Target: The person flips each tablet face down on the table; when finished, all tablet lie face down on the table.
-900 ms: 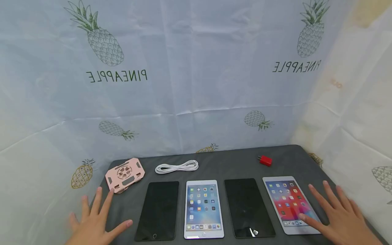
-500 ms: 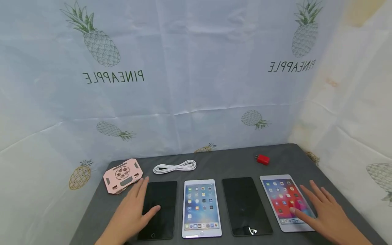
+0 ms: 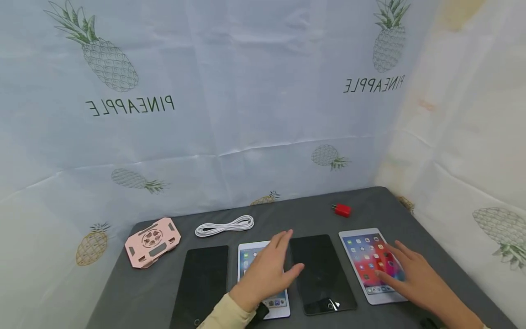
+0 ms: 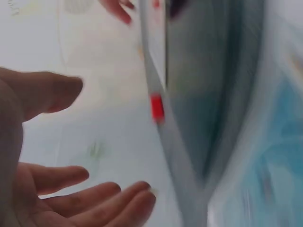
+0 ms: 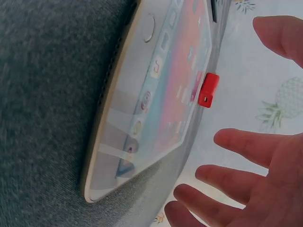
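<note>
My left hand (image 3: 265,276) is held over a white tablet (image 3: 248,253) with a lit screen and covers much of it. Its fingers are extended and the thumb points to a black tablet (image 3: 322,274). Nothing is in that hand in the left wrist view. At the right, my right hand (image 3: 415,276) hovers by the side of another white tablet (image 3: 359,258), whose screen shows app icons on red and blue. In the right wrist view its fingers (image 5: 232,179) are spread, apart from the tablet. A second black tablet (image 3: 205,278) lies left of the row.
Behind the tablets on the grey tabletop (image 3: 287,219) lie a pink case-like plate (image 3: 153,242), a coiled white cable (image 3: 224,225) and a red charger plug (image 3: 342,210). A pineapple-print curtain (image 3: 230,114) stands along the back and sides.
My left hand has swept right, from beside the pink plate across the left black tablet to over the white one. The right hand stays near its tablet. The head view has shifted slightly.
</note>
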The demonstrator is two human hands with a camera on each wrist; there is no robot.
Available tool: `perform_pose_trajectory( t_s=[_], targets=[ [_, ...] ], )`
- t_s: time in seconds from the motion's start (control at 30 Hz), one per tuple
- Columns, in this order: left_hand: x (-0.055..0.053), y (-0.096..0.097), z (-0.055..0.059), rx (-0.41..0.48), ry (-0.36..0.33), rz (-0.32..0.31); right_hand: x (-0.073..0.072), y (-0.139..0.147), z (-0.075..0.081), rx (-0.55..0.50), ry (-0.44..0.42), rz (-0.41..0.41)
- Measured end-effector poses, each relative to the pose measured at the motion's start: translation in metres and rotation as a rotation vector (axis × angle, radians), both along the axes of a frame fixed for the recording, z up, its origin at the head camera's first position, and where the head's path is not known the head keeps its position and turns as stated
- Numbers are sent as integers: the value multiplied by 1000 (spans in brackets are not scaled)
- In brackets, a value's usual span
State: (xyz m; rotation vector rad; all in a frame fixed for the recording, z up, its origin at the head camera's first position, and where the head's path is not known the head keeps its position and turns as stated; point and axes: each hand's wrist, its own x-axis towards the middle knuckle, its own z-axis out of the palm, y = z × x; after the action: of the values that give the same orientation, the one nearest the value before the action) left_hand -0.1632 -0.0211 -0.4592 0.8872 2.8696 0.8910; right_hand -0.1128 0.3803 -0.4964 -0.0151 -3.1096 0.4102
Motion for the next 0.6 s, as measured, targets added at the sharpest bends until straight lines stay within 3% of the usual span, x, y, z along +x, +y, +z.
perform_pose_trajectory(
  t_s=[0.13, 0.23, 0.4, 0.6],
  targets=[
    [-3, 43, -5, 172, -220, -83, 0, -4, -1, -18, 11, 9],
    [-3, 71, -12, 305, -398, -85, 0, -6, -1, -21, 14, 18],
    [3, 115, -22, 459, -599, 32, -1, -6, -4, -10, 35, 16],
    [7, 146, -26, 696, -755, 168, -3, -6, -6, -25, 25, 15]
  ],
)
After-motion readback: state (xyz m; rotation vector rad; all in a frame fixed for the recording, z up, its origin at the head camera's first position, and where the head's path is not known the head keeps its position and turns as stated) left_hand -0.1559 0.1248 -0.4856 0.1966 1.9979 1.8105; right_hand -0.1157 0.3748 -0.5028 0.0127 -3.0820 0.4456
